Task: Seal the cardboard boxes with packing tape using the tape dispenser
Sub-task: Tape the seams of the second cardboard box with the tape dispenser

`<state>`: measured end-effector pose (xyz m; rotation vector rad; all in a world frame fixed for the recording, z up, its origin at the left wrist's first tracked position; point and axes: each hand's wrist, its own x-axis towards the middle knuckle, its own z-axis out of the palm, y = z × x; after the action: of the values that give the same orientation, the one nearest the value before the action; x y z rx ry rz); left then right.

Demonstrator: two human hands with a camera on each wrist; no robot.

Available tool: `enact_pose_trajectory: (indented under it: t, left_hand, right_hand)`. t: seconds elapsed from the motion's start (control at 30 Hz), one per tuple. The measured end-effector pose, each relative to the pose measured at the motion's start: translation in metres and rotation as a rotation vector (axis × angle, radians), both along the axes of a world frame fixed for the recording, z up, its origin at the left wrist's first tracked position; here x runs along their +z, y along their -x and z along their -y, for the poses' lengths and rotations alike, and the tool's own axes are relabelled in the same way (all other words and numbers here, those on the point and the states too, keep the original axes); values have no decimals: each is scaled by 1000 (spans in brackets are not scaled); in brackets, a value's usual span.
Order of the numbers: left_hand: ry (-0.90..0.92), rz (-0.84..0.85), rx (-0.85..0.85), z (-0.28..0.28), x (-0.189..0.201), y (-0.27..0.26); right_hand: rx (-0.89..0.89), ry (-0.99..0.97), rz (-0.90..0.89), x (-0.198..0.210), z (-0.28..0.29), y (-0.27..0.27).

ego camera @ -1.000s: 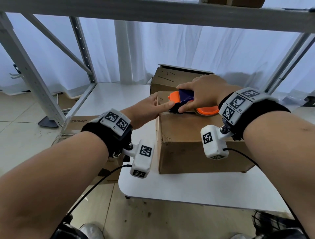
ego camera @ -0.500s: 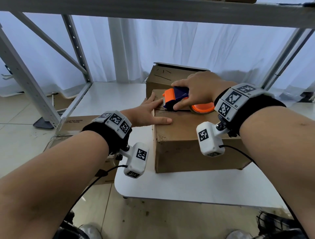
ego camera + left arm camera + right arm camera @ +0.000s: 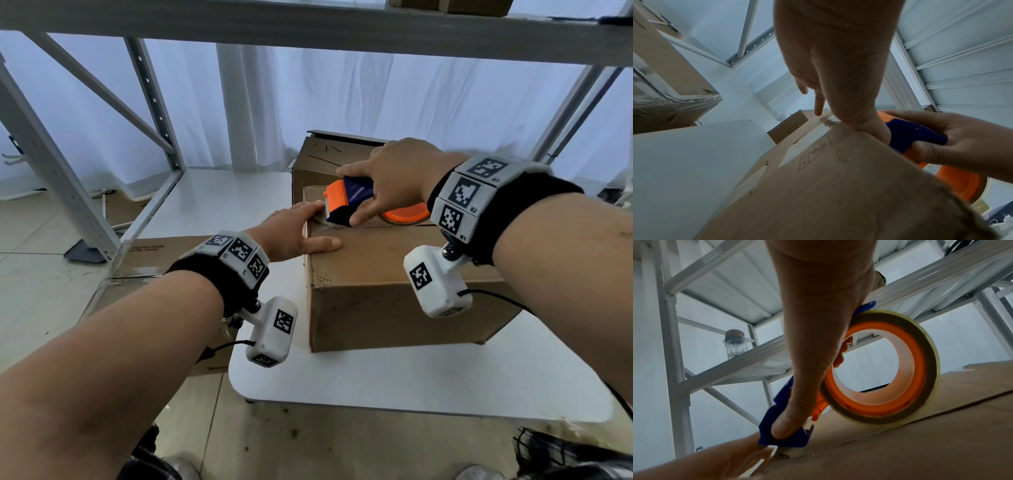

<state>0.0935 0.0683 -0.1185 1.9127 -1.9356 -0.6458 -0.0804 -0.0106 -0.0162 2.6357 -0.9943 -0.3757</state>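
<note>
A brown cardboard box (image 3: 394, 294) stands on the white table (image 3: 411, 380). My right hand (image 3: 394, 178) grips the orange and blue tape dispenser (image 3: 347, 202) on the box top, near its left edge; thumb on the near side, index finger along the top. The tape roll (image 3: 879, 368) rests on the cardboard by the flap seam. My left hand (image 3: 294, 229) lies on the box's top left corner with straight fingers, pressing the tape end (image 3: 829, 121) beside the dispenser's toothed blade. In the left wrist view clear tape runs down the box's left side (image 3: 807, 146).
A second cardboard box (image 3: 329, 157) stands behind the first, its flap raised. Flattened cartons (image 3: 150, 253) lie left of the table, beside a grey metal rack's legs (image 3: 51, 171). A shelf beam (image 3: 308, 27) passes overhead. A clear bottle (image 3: 734, 344) sits on a rack shelf.
The dispenser has tipped so its blade meets the box top at the left edge. My left hand moved from the dispenser's front to lie flat on the box corner.
</note>
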Motion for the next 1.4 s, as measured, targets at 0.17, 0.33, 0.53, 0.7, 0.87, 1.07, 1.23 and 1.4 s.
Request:
enact_pose_trajectory:
  t: [0.17,0.33,0.53,0.7,0.87,1.07,1.23,1.4]
  left_hand:
    - [10,173,16,0,0,-1]
    - [-17,195,15,1,-4,-1]
    - [-125,560,-88,-10,13,16]
    - [-101,663,-172,-15,25,28]
    - [-227,483,-34,-11,18,36]
    - [-218,414,-14,-12,15,20]
    - [-230,416,-17,-15,20,-13]
    - [-205,420,-5,-13,20,-23]
  right_hand:
    - [-34,-12,4,-11,4,7]
    - [-49,0,-27,-14,8,12]
    - [-48,14,-75,-17,9,1]
    - [-48,17,-61,-20,7,2]
    - [-61,16,-57,-18,5,1]
    - [-46,-10,-55,-11,0,-2]
    - [13,-24,17,-4,-14,-17]
    - [28,-123,41,-2,-16,-20]
